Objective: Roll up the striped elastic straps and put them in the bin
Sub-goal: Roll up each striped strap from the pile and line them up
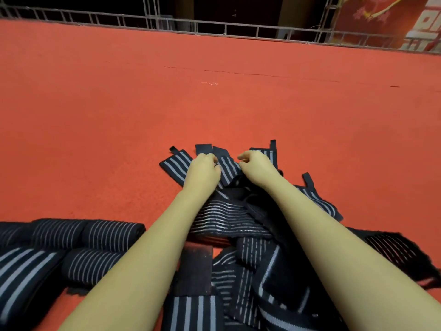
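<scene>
Both grips are clenched on one striped strap (228, 167): the left hand (202, 170) pinches its left edge and the right hand (256, 167) its right edge, fingers curled. That strap lies flat on the red tabletop (214, 103). Its long axis runs away from the person, its plain black end (220, 151) farthest and tipped slightly left, and the stripes follow its length. More straps fan out beside it, one angled left (175, 163) and one under the right hand (268, 151). Nearer the person lies a tangled heap (250, 271), and rolled straps (93, 235) sit at the lower left.
</scene>
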The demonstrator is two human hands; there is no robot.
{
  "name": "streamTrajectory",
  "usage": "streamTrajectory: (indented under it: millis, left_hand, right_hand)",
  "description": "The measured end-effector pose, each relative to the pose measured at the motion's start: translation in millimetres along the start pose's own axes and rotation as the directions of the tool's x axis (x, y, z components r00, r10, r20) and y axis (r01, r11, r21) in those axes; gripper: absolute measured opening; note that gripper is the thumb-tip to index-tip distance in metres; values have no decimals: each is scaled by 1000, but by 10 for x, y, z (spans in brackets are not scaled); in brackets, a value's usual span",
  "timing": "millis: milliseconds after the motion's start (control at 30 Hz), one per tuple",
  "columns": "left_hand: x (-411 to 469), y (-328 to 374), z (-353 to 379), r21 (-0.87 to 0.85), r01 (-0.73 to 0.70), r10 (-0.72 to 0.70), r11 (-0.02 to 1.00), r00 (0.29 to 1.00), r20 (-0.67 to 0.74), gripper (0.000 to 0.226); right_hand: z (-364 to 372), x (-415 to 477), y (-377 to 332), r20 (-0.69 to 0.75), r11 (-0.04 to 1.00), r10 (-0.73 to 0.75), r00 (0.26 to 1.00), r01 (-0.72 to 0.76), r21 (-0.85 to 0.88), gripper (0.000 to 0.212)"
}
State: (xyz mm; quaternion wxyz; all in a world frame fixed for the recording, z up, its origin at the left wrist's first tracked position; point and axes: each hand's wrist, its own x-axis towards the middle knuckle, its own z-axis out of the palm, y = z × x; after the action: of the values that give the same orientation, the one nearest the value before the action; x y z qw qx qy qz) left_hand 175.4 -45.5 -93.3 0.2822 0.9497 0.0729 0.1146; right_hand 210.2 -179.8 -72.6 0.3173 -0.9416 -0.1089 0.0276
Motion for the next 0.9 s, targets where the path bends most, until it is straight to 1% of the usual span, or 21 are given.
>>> streamTrajectory:
  millis: [100, 167, 233, 267, 300, 333, 367, 400, 433, 467, 500, 533, 633, 700, 767, 833, 900]
  left_hand:
    - [291, -56, 114, 73, 40, -40, 997, 999, 3, 27]
    - [406, -74, 214, 95, 64, -65, 993, 998, 11, 30]
    - [488, -70, 290, 51, 93, -93, 994, 996, 9, 28]
    - [528, -70, 310, 14, 112, -112, 994, 994, 3, 27]
    - [566, -81, 321, -24, 137, -137, 990, 991, -2, 30]
    - [582, -98, 324, -63, 167, -167, 984, 986, 6, 36]
    - [589, -114, 320, -97, 186, -185, 978, 983, 20, 40]
    - [585, -116, 310, -141, 191, -188, 971, 982, 37, 39]
    - [571, -111, 304, -198, 182, -176, 963, 983, 47, 31]
    - [537, -97, 289, -264, 168, -158, 950, 986, 60, 18]
    - [488, -82, 265, -321, 145, -131, 936, 989, 63, 11]
    - [436, -70, 244, -352, 121, -105, 928, 992, 65, 16]
    - [311, -52, 231, -346, 75, -49, 935, 995, 83, 30]
    - [225, 8, 177, -370, 55, -27, 927, 996, 80, 30]
    - [135, 138, 51, -432, 12, -4, 902, 1000, 18, 24]
    - [52, 318, -127, -478, -48, 24, 877, 998, -55, 20]
    - [-41, 523, -328, -515, -66, 34, 855, 997, -71, 19]
  right_hand:
    - [134, 265, -12, 61, 999, 32, 998, -32, 2, 35]
    - [278, 420, 0, 66, 999, 42, 997, -42, 7, 39]
    - [400, 546, 46, 32, 997, 59, 998, -60, 39, 47]
    - [429, 594, 67, 12, 994, 74, 997, -75, 84, 49]
    - [431, 621, 83, -3, 981, 92, 996, -90, 171, 48]
    - [431, 628, 104, -5, 950, 108, 994, -102, 297, 42]
    - [429, 613, 132, -2, 901, 113, 994, -102, 422, 28]
    - [412, 583, 151, -5, 847, 113, 994, -94, 523, 16]
    - [391, 543, 159, -15, 801, 114, 993, -83, 592, 10]
    - [373, 504, 167, -31, 766, 109, 994, -63, 640, 10]
    - [363, 474, 170, -54, 756, 106, 993, -45, 653, 12]
    - [362, 460, 178, -80, 761, 108, 991, -31, 648, 13]
    - [322, 390, 166, -142, 800, 126, 982, -16, 600, 12]
    - [238, 305, 136, -176, 803, 112, 978, 16, 596, 12]
    - [84, 181, 68, -202, 782, 70, 977, 72, 619, 13]
    - [-152, 12, -47, -243, 758, 40, 969, 129, 639, 10]
    - [-394, -174, -178, -286, 736, 39, 957, 166, 656, 9]
